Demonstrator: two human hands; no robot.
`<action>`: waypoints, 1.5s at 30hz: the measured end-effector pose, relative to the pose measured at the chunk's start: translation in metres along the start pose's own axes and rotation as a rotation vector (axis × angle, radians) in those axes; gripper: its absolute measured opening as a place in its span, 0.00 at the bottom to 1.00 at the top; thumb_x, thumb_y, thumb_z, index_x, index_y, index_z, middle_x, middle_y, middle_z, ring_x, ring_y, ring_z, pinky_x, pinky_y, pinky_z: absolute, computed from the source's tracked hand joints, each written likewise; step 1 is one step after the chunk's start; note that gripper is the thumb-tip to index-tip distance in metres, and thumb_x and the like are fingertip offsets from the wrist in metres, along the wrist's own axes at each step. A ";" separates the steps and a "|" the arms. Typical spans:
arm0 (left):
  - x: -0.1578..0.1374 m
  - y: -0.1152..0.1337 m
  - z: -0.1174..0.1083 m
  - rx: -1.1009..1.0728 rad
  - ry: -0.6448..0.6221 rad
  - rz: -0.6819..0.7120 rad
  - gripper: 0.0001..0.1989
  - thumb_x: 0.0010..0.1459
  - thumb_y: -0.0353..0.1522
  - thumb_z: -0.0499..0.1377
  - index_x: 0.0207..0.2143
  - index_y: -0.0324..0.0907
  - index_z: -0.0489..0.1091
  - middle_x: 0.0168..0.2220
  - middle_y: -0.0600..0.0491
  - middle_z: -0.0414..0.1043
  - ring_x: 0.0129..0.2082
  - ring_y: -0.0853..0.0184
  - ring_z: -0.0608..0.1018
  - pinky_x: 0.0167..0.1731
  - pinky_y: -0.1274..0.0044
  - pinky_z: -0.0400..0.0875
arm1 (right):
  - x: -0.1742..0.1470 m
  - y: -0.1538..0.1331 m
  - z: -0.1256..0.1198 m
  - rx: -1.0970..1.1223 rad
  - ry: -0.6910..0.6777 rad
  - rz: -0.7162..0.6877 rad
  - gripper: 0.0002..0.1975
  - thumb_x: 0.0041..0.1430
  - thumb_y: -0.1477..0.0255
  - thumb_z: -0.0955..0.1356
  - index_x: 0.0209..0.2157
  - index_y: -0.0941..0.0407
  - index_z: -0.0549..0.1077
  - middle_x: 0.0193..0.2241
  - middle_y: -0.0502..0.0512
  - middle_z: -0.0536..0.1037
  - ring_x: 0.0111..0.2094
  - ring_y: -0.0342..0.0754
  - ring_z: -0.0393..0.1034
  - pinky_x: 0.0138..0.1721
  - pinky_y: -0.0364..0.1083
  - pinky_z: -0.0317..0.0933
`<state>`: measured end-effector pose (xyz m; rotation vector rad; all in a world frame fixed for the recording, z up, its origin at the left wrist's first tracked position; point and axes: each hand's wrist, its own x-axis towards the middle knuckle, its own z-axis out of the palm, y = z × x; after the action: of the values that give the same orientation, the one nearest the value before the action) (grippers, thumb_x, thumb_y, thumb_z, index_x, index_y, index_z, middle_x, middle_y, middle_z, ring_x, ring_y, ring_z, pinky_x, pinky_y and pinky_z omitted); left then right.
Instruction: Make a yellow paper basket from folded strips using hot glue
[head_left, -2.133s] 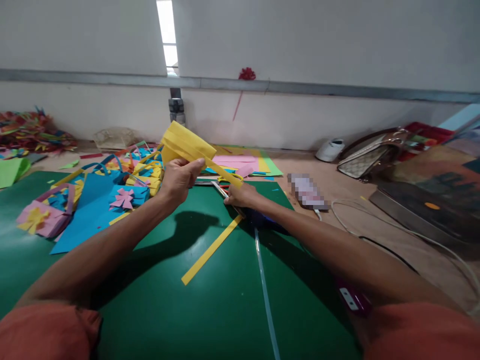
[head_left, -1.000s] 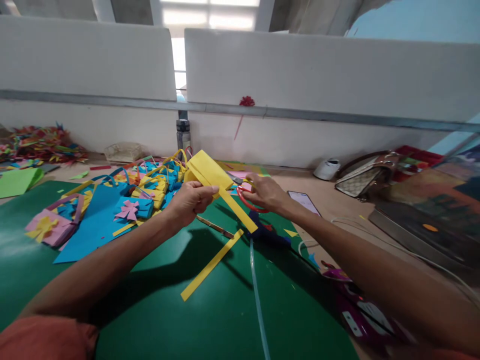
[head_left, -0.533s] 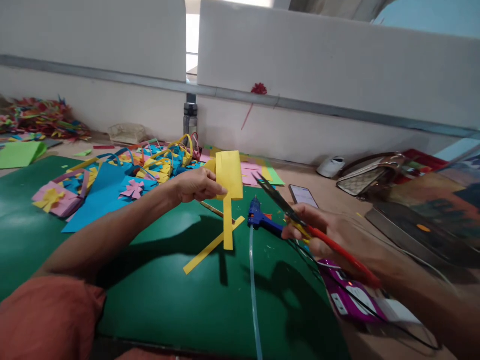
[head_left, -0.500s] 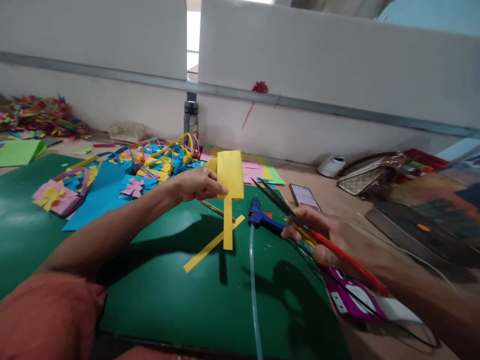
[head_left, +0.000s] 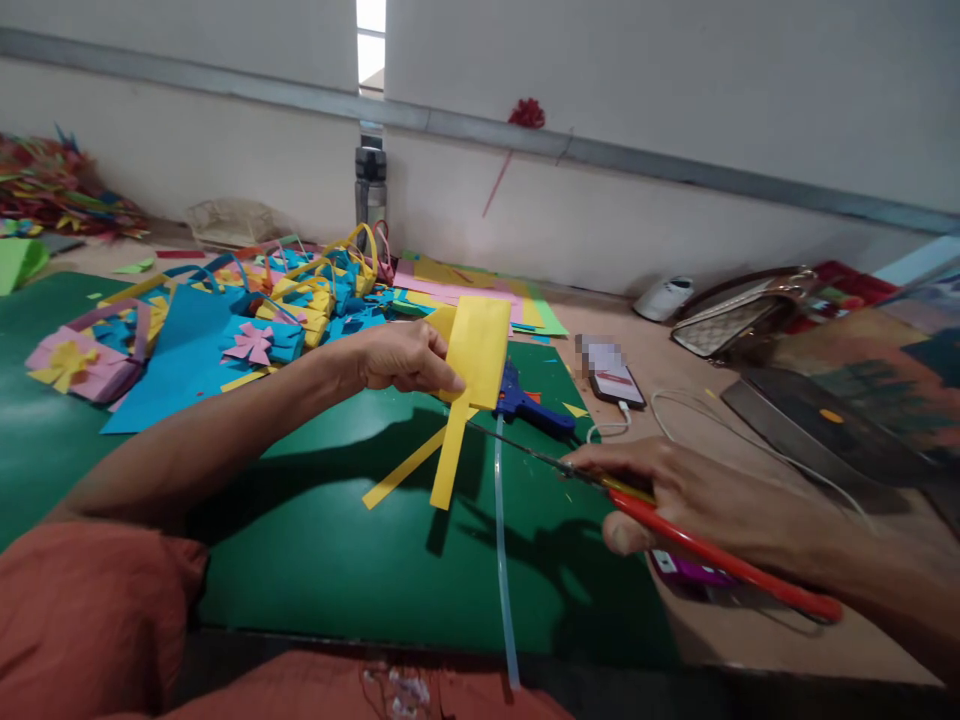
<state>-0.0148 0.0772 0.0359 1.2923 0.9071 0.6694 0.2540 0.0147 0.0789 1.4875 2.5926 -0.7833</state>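
My left hand (head_left: 409, 358) is closed on a folded yellow paper piece (head_left: 480, 350), held up above the green mat (head_left: 300, 590). A yellow paper strip (head_left: 450, 460) hangs from its lower edge. Wrapped around red-handled scissors (head_left: 637, 500) is my right hand (head_left: 660, 490). The blade tips point left and reach the top of the hanging strip; whether they touch it I cannot tell. A loose yellow strip (head_left: 397, 470) lies on the mat behind. Partly hidden by the paper is a blue glue gun (head_left: 536, 408), with a long clear glue stick (head_left: 501, 560) coming out of it.
Small paper baskets (head_left: 300, 300) with flowers crowd the back left, beside a blue sheet (head_left: 172, 350). Coloured sheets (head_left: 450, 278) lie at the back. On the right are a phone (head_left: 615, 375) with a cable, a handbag (head_left: 739, 315) and a dark case (head_left: 825, 425).
The scissors have come down and left from beside the paper to the strip. In my left hand the yellow paper has tilted, its strip slanting left. The camera view has tipped downward.
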 end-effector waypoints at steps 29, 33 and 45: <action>0.002 -0.014 0.002 0.191 -0.095 0.018 0.21 0.39 0.28 0.68 0.08 0.39 0.58 0.07 0.58 0.52 0.07 0.81 0.51 0.11 0.84 0.34 | 0.020 -0.016 0.008 -0.002 -0.164 -0.008 0.26 0.43 0.49 0.68 0.38 0.53 0.76 0.16 0.45 0.59 0.19 0.41 0.52 0.20 0.41 0.46; 0.002 -0.013 0.004 0.241 -0.089 0.020 0.18 0.39 0.28 0.67 0.08 0.38 0.60 0.08 0.58 0.52 0.08 0.80 0.52 0.11 0.83 0.36 | 0.023 -0.012 0.010 0.003 -0.186 -0.003 0.27 0.44 0.50 0.68 0.40 0.54 0.75 0.15 0.43 0.58 0.18 0.40 0.49 0.19 0.40 0.44; 0.001 -0.009 0.007 0.294 -0.058 0.000 0.22 0.39 0.29 0.66 0.08 0.41 0.54 0.08 0.60 0.50 0.09 0.80 0.51 0.11 0.82 0.37 | 0.022 -0.018 0.008 0.057 -0.162 0.015 0.25 0.43 0.51 0.69 0.37 0.55 0.76 0.16 0.44 0.61 0.18 0.40 0.52 0.19 0.40 0.45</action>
<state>-0.0088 0.0728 0.0269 1.5637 0.9834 0.5081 0.2260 0.0213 0.0724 1.3922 2.4582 -0.9409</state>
